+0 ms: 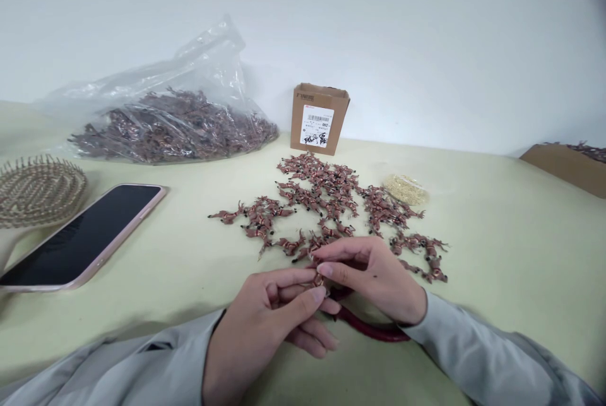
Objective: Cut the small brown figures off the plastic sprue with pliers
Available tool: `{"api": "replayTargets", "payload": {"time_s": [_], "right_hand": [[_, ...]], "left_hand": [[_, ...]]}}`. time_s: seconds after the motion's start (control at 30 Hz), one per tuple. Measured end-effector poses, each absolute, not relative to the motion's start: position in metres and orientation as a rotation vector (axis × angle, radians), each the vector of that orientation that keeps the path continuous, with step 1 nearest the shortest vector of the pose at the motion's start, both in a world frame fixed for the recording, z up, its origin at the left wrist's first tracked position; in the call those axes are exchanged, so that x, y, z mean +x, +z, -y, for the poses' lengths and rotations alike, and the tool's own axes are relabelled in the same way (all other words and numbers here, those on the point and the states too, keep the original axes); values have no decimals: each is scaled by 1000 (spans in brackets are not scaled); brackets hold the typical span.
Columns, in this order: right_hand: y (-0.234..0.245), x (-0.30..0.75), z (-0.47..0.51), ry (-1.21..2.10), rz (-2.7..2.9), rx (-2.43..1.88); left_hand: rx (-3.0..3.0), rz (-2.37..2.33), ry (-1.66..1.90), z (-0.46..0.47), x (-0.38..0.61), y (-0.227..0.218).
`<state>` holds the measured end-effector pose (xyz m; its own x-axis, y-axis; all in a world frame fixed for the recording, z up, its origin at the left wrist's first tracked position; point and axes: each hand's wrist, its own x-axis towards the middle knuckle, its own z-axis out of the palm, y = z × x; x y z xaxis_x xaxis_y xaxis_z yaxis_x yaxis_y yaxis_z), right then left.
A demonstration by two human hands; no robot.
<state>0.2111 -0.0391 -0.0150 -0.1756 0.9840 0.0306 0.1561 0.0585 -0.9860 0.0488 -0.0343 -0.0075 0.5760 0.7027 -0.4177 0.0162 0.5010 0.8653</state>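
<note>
Between the fingertips of both hands is a small brown reindeer figurine (319,279), mostly hidden by them. My left hand (272,324) pinches its lower end between thumb and index finger, the other fingers curled below. From above, my right hand (372,276) closes thumb and index finger at the upper end; any tiny part there is too small to make out. Under my right hand lies a red-handled tool (374,330), probably pliers, its head covered by my hands. Just beyond, many like reindeer figurines (326,185) are spread in a loose pile.
Behind the pile stands an open cardboard box (296,119) with a label. A small clear bag of gold-coloured bits (406,189) lies right of the pile. At left are a phone (89,235), a hairbrush (42,191) and a big plastic bag (175,125) of figurines. Another carton (563,166) is far right.
</note>
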Motion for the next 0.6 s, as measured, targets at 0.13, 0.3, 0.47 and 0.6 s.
{"api": "replayTargets", "payload": {"time_s": [0.13,0.3,0.47,0.6], "right_hand": [[-14,211,39,1211,1482,-1207],[-13,212,39,1222,1484,-1223],[-13,212,38,1276,1441,-1222],[-12,212,38,1379,1368,-1228]], "left_hand": [[975,-863,486,34,49,-7],[977,-861,478,35,49,-7],[981,-859,478,34,49,-8],[984,-854,477,35,50,-9]]}}
